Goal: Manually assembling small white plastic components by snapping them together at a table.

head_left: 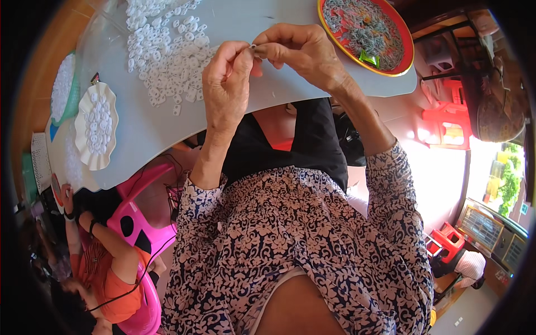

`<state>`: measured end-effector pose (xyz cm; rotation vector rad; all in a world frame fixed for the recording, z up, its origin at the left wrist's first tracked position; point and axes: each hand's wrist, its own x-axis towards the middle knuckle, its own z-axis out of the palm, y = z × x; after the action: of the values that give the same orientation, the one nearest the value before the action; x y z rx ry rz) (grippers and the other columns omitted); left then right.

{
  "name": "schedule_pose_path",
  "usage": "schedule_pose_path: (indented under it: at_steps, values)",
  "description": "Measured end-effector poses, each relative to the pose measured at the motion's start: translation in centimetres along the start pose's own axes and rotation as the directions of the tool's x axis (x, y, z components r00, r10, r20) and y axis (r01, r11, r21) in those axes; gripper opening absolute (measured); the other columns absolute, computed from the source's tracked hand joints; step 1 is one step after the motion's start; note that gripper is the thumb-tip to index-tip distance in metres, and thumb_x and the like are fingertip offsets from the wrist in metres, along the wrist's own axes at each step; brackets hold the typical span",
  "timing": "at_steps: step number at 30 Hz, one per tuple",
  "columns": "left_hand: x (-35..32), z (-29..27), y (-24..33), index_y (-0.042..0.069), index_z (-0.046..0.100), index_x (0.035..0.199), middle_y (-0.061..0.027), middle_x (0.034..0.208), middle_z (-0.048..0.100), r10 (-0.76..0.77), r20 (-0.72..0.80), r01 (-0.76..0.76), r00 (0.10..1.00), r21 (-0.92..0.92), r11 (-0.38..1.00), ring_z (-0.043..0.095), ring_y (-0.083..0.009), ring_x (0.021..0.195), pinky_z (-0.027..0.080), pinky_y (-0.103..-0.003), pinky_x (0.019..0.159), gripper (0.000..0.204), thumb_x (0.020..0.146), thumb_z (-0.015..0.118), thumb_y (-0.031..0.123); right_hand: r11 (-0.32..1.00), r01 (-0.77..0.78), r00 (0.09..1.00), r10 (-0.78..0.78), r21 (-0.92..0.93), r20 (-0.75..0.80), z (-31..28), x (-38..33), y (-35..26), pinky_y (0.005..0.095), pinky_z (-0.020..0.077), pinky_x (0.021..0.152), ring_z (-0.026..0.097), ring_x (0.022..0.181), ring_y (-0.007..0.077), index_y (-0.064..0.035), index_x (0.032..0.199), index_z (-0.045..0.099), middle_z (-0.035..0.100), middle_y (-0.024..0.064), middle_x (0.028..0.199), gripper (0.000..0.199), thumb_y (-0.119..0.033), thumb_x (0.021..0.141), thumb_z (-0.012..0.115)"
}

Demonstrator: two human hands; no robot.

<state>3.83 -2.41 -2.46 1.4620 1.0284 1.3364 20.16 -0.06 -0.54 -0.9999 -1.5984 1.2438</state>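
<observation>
Both hands meet over the near edge of the grey table (139, 151), fingertips touching. My left hand (228, 84) is closed in a pinch, and my right hand (304, 53) pinches against it from the other side. Whatever is between the fingertips is tiny and mostly covered, so I cannot make out its kind. Just left of my left hand spreads a pile of small white plastic pieces (170, 67) with holes in them. To the right of my right hand, a round red tray (411, 47) with a yellow rim holds many small grey metal-looking pieces (365, 33) and a bright green wrapper (368, 59).
A scalloped cream dish (84, 134) of white pieces and a green basket (73, 92) with a white heap stand at the left. A person in orange (120, 285) sits on a pink chair (148, 304) at lower left. Red stools (449, 125) are at right.
</observation>
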Motion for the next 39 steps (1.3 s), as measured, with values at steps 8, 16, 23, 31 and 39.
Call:
schedule_pose_path:
  at_steps: [8, 16, 23, 31, 39]
  values:
    - [-0.1, -0.4, -0.5, -0.001, 0.057, 0.089, -0.0037, 0.073, 0.058, -0.183, 0.082, 0.200, 0.980, -0.331, 0.922, 0.054, -0.0101, 0.074, 0.042, -0.024, 0.072, 0.027, 0.095, 0.047, 0.024, 0.986, 0.042, 0.999, -0.043, -0.164, -0.002, 0.1, -0.8, -0.6, 0.0177, 0.0423, 0.056, 0.050, 0.063, 0.0035, 0.0000, 0.093, 0.066, 0.061, -0.0016, 0.074, 0.016, -0.014, 0.086, 0.065]
    - [-0.7, -0.3, 0.3, 0.002, 0.057, 0.092, 0.0001, 0.073, 0.057, -0.099, 0.151, 0.111, 0.984, -0.073, 0.991, 0.052, -0.0063, 0.067, 0.041, -0.020, 0.059, 0.018, 0.093, 0.053, 0.019, 0.984, -0.041, 0.999, 0.043, -0.174, 0.004, 0.1, -1.2, -0.9, 0.0227, 0.0431, 0.053, 0.053, 0.059, 0.0053, -0.0012, 0.085, 0.067, 0.063, 0.0034, 0.066, 0.010, -0.010, 0.085, 0.062]
    - [-0.5, -1.4, 0.6, 0.002, 0.058, 0.085, -0.0001, 0.062, 0.054, -0.112, 0.219, 0.087, 0.969, 0.123, 0.989, 0.045, -0.0048, 0.056, 0.036, -0.021, 0.051, 0.022, 0.092, 0.052, 0.022, 0.925, -0.051, 0.987, 0.105, -0.377, 0.124, -1.0, 0.0, -2.2, 0.0274, 0.0444, 0.051, 0.055, 0.053, 0.0121, -0.0022, 0.081, 0.067, 0.063, 0.0052, 0.064, 0.012, -0.013, 0.080, 0.063]
    - [-0.5, -0.9, -0.2, 0.000, 0.057, 0.083, -0.0012, 0.060, 0.053, -0.090, 0.136, 0.089, 0.987, 0.011, 0.996, 0.046, -0.0058, 0.057, 0.038, -0.022, 0.054, 0.020, 0.090, 0.052, 0.018, 0.511, 0.158, 0.987, -0.114, -0.845, 0.116, -4.1, 5.6, -3.3, 0.0404, 0.0475, 0.065, 0.061, 0.070, 0.0343, 0.0053, 0.079, 0.062, 0.061, 0.0223, 0.073, 0.018, -0.008, 0.082, 0.051]
    - [-0.7, -0.9, 0.2, 0.000, 0.056, 0.081, -0.0020, 0.062, 0.054, -0.103, 0.155, 0.106, 0.983, -0.013, 0.994, 0.048, -0.0060, 0.058, 0.039, -0.022, 0.056, 0.020, 0.091, 0.051, 0.017, 0.698, 0.098, 0.987, 0.026, -0.710, 0.161, -3.1, 6.0, -4.5, 0.0394, 0.0483, 0.066, 0.062, 0.070, 0.0331, 0.0058, 0.080, 0.064, 0.063, 0.0224, 0.074, 0.018, -0.009, 0.078, 0.055]
